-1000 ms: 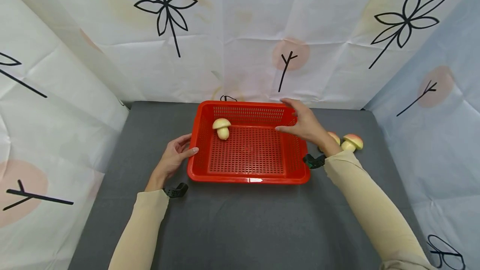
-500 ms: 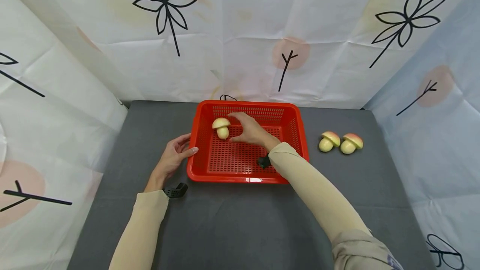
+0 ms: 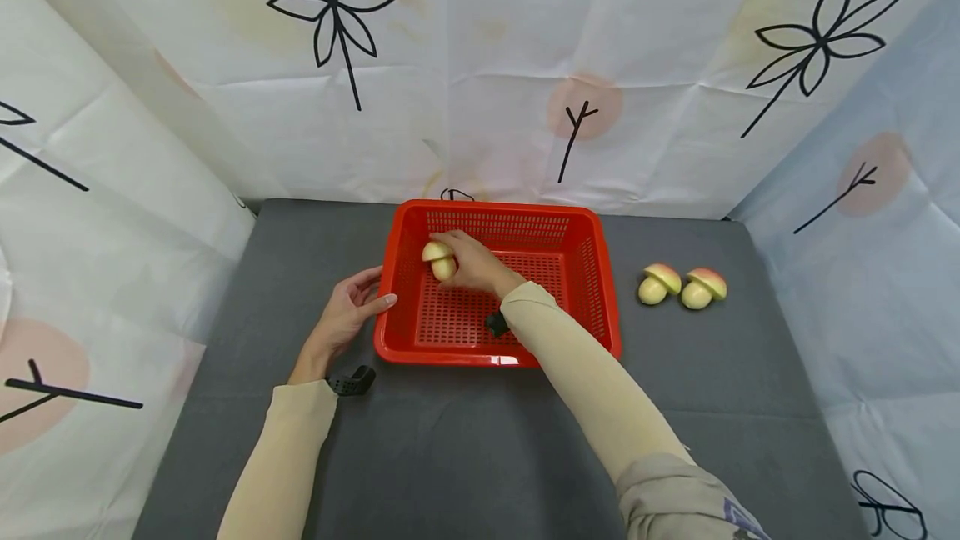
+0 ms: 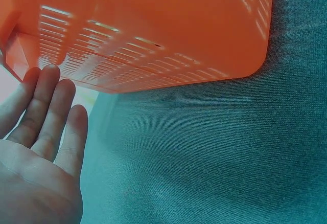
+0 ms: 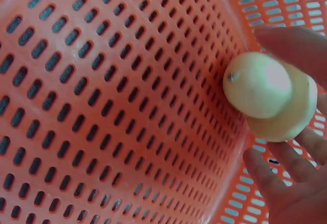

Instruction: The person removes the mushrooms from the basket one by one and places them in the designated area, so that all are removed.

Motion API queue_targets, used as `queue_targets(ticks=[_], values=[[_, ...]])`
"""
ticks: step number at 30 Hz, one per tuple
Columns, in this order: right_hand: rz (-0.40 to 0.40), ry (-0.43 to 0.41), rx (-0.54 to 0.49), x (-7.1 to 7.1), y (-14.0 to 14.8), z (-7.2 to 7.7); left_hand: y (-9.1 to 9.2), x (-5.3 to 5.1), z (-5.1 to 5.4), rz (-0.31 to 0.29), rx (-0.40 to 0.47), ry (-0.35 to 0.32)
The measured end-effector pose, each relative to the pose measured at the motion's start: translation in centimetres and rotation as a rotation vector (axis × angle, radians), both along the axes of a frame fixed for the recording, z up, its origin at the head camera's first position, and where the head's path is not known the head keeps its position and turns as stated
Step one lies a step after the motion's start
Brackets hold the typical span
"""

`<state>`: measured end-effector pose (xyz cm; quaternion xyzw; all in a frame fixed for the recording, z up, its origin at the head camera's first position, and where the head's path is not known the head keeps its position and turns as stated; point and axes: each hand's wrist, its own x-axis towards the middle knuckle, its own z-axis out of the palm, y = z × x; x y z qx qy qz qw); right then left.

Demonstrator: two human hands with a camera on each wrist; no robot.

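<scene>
A red basket [image 3: 491, 356] with slotted walls stands on the grey table. My left hand [image 3: 347, 317] holds its left side, thumb over the rim and fingers against the outer wall; in the left wrist view the fingers of that hand [image 4: 46, 142] look nearly straight. Inside, near the left wall, is a pale toy mushroom [image 3: 442, 268]. My right hand [image 3: 476, 267] reaches into the basket and grips this mushroom from the right. In the right wrist view, thumb and fingers of the hand [image 5: 301, 183] lie on either side of the mushroom's cap, its round stem [image 5: 258, 86] facing the camera.
Two more toy mushrooms with reddish caps, one [image 3: 659, 283] beside the other [image 3: 703, 288], lie on the table [image 3: 450, 457] to the right of the basket. Patterned white cloth [image 3: 495, 123] hangs behind the table and at both sides.
My right hand has moved left from the basket's right side to the mushroom inside and closed on it. The mushroom has shifted and tilted slightly. My left hand has stayed at the basket's left side.
</scene>
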<state>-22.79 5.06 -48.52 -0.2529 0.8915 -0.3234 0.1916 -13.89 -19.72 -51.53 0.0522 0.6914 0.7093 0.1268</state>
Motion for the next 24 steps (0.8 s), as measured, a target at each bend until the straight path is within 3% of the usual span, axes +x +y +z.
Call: queue_targets(ticks=[9, 15, 18, 24], values=[[0.034, -0.015, -0.007, 0.6, -0.4, -1.1, 0.0, -0.1, 0.1, -0.007, 0.012, -0.004], [0.071, 0.009, 0.051, 1.1, -0.7, -1.3, 0.3, -0.2, 0.1, -0.012, -0.003, 0.004], [0.068, 0.017, 0.051, 1.3, -0.7, -1.2, 0.3, -0.1, 0.1, -0.015, 0.001, 0.009], [0.020, -0.062, -0.047, 2.1, -0.4, 0.2, 0.0, 0.0, -0.1, -0.006, 0.025, 0.009]])
